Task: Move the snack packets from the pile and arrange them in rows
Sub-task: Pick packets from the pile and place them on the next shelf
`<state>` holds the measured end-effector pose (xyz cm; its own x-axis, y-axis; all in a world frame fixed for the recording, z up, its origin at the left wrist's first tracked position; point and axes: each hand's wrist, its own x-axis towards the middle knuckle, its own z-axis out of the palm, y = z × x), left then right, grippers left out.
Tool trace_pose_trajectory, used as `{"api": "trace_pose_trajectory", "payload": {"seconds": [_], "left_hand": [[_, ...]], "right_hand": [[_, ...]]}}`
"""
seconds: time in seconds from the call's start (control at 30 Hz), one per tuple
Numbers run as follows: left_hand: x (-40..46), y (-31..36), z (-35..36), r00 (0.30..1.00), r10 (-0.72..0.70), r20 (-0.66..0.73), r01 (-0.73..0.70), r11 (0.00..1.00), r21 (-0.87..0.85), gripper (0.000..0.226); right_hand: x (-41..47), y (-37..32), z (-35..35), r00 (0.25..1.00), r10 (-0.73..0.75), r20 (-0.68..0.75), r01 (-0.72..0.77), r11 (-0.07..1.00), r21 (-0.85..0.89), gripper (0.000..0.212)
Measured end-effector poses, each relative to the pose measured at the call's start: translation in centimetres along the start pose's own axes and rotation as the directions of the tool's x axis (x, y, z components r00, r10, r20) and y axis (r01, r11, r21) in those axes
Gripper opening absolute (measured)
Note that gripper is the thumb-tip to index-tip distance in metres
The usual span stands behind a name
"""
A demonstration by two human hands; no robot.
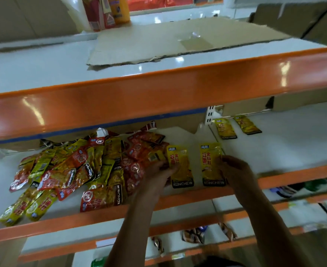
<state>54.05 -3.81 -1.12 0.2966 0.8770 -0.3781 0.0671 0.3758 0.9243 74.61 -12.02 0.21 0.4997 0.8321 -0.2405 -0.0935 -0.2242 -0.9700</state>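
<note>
A pile of red and yellow snack packets point(78, 170) covers the left part of the middle shelf point(274, 151). My left hand point(157, 173) pinches the left edge of a yellow packet point(181, 166) lying flat just right of the pile. My right hand point(235, 168) holds the right edge of a second yellow packet point(210, 163) beside it. Two more yellow packets point(225, 129) point(247, 125) lie side by side at the back of the shelf, farther right.
An orange shelf lip point(158, 97) overhangs above, with a torn cardboard sheet point(168, 41) on that upper shelf. Cardboard boxes point(245, 107) stand at the back of the middle shelf. Lower shelves hold other packaged goods point(193, 236).
</note>
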Motion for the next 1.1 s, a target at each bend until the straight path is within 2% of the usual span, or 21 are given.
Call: {"api": "trace_pose_trajectory", "payload": {"seconds": [0.17,0.3,0.37,0.5,0.63,0.77,0.83,0.93,1.03,1.1], "left_hand": [[2.3,0.6,5.4,0.999,0.009,0.032,-0.009,1.0,0.012,0.014],[3.9,1.1,10.8,0.999,0.028,0.045,-0.028,1.0,-0.005,0.017],[4.9,1.3,13.4,0.999,0.042,0.023,-0.041,0.999,-0.016,0.022],[6.5,1.6,18.7,0.997,0.057,-0.061,-0.061,0.996,-0.063,0.021],[7.3,1.5,23.2,0.987,0.056,-0.15,-0.077,0.988,-0.136,0.02],[8.4,1.6,26.2,0.963,0.021,-0.267,-0.063,0.987,-0.149,0.018],[8.9,1.7,26.9,0.947,0.02,-0.321,-0.061,0.991,-0.119,0.017],[9.3,1.7,27.4,0.916,0.056,-0.398,-0.08,0.996,-0.044,0.013],[9.7,2.1,27.6,0.885,0.098,-0.454,-0.102,0.995,0.016,0.029],[10.3,2.5,27.6,0.871,0.131,-0.473,-0.125,0.991,0.044,0.027]], "right_hand": [[2.1,0.0,-5.2,0.999,0.013,-0.04,-0.014,1.0,-0.027,0.021],[5.0,-0.4,-10.0,0.996,-0.021,-0.084,0.015,0.997,-0.072,0.012],[7.4,-0.4,-12.6,0.998,-0.022,-0.06,0.014,0.991,-0.131,0.012],[11.9,-0.7,-17.1,0.999,-0.036,0.021,0.04,0.965,-0.259,0.017],[15.3,-1.5,-20.1,0.994,-0.04,0.102,0.069,0.952,-0.298,0.02],[18.0,-2.1,-21.8,0.987,-0.025,0.158,0.069,0.957,-0.282,0.011],[19.1,-2.1,-22.4,0.982,-0.02,0.186,0.071,0.96,-0.273,0.005],[20.5,-1.9,-23.0,0.978,0.001,0.208,0.051,0.969,-0.243,0.016],[21.3,-2.3,-23.0,0.973,0.029,0.227,0.026,0.971,-0.237,0.019],[21.9,-2.4,-22.9,0.971,0.023,0.237,0.038,0.967,-0.253,0.018]]}}
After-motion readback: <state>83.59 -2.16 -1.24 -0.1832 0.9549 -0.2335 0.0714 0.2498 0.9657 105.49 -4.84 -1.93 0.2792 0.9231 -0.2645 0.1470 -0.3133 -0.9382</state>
